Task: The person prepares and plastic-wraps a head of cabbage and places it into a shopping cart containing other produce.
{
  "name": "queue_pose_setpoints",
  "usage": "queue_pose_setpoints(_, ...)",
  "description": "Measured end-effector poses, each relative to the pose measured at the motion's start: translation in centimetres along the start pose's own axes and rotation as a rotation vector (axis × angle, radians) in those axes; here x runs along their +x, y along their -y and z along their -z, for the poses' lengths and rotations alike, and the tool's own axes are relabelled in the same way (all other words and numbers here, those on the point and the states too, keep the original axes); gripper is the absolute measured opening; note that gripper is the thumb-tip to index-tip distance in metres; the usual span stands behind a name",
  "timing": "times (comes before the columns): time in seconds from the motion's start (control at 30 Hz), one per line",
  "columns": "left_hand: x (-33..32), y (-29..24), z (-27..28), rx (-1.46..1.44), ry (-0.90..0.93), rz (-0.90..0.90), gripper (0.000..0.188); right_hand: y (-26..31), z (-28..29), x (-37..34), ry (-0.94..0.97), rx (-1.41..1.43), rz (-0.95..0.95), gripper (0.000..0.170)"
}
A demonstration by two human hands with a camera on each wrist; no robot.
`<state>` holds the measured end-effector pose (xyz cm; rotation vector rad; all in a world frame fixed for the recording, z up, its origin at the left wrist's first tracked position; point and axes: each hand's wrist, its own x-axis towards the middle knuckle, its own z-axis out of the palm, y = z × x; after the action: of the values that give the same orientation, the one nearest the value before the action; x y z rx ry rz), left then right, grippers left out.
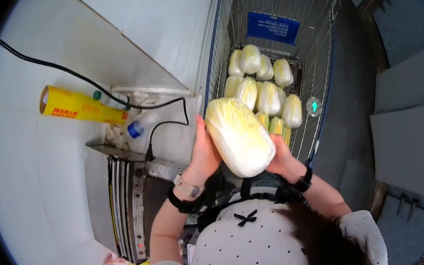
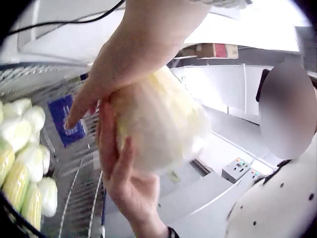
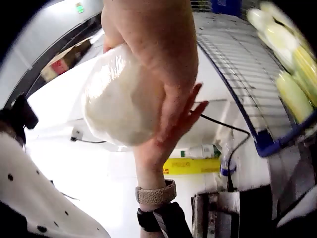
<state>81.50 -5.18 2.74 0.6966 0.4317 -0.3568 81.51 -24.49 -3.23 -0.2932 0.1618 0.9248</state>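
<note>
I count two hands, my left hand (image 1: 205,153) and my right hand (image 1: 279,157), with one large cabbage (image 1: 241,137) between them. There is one shopping cart (image 1: 216,32), bearing one blue sign (image 1: 273,27) at its far end. In it I make out at least eight more cabbages (image 1: 269,97) and, nearer me, three pieces of corn (image 1: 276,126), though overlap may hide others. To my left are one yellow roll (image 1: 81,106) and two bottles (image 1: 140,126). My wrists carry two black bands (image 1: 305,180) and one beige band (image 1: 188,186).

Glossy plastic film (image 3: 116,94) wraps the cabbage (image 1: 241,137); the cart (image 1: 318,57) is metal.
</note>
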Motion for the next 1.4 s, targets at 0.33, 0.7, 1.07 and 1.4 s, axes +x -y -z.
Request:
queue_pose_setpoints(0.33,5.4,3.1,2.7,0.056,-0.191,-0.058,0.056,2.5,3.0,2.4,-0.327,-1.258,0.392,0.045)
queue_pose_setpoints(0.7,9.8,4.9,3.7,0.044,-0.192,-0.012,0.056,5.5,7.6,6.9,-0.427,-0.728,0.052,0.085)
queue_pose_setpoints(1.07,3.7,2.7,9.2,0.763,-0.329,-0.077,0.033,25.4,20.6,17.3,-1.092,-1.135,0.274,0.086)
queue_pose_setpoints(1.4,3.3,4.2,11.1,0.838,-0.390,-0.008,0.028,28.2,27.6,27.1,-1.431,-1.765,0.009,0.091)
